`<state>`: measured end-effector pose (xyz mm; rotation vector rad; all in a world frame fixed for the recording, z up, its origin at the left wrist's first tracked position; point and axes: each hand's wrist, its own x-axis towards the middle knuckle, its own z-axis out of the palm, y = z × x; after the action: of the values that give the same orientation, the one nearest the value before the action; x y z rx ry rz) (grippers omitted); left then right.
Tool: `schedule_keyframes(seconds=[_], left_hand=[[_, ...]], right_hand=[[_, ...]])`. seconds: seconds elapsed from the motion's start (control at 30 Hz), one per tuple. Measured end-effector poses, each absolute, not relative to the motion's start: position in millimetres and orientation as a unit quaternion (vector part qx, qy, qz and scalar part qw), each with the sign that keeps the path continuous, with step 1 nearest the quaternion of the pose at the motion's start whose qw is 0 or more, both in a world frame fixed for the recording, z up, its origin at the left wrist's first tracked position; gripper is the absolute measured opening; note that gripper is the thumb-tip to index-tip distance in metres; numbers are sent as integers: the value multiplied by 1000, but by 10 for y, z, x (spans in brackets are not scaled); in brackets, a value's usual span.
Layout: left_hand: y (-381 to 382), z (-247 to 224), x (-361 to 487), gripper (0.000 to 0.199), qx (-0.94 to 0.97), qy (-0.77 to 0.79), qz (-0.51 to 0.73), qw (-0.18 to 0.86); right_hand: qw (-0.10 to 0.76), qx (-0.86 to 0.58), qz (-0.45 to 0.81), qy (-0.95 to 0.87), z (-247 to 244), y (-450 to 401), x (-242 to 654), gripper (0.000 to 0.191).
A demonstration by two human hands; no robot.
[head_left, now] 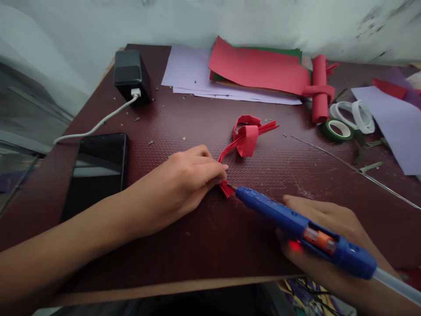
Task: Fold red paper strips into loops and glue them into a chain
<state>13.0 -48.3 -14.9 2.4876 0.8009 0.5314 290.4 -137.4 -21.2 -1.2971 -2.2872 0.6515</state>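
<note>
Between its fingertips my left hand [194,175] pinches a folded red paper strip [226,188], low over the dark red table. Beyond the fingers the strip runs up to a looped, knotted part [247,139] with a short pointed tail. My right hand [329,224] is wrapped round a blue hot glue gun [272,210]; a clear glue stick [396,285] sticks out of its back end and a red light glows by the fingers. The gun's metal nozzle points left and meets or nearly meets the strip's lower end; exact contact I cannot tell.
A black phone [98,171] and a black power adapter [130,72] with a white cable lie left. Lilac sheets [187,70], red paper [256,66] and a red paper roll [319,87] lie behind. Tape rolls [337,130] and a thin metal rod [342,163] are right.
</note>
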Motion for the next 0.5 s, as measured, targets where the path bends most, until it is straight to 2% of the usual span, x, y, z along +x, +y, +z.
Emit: schedule_keyframes(seconds=[0.5], left_hand=[[-485, -154, 121, 22, 906, 287, 204, 235]], right_hand=[[200, -452, 224, -840, -210, -1294, 2855, 22]])
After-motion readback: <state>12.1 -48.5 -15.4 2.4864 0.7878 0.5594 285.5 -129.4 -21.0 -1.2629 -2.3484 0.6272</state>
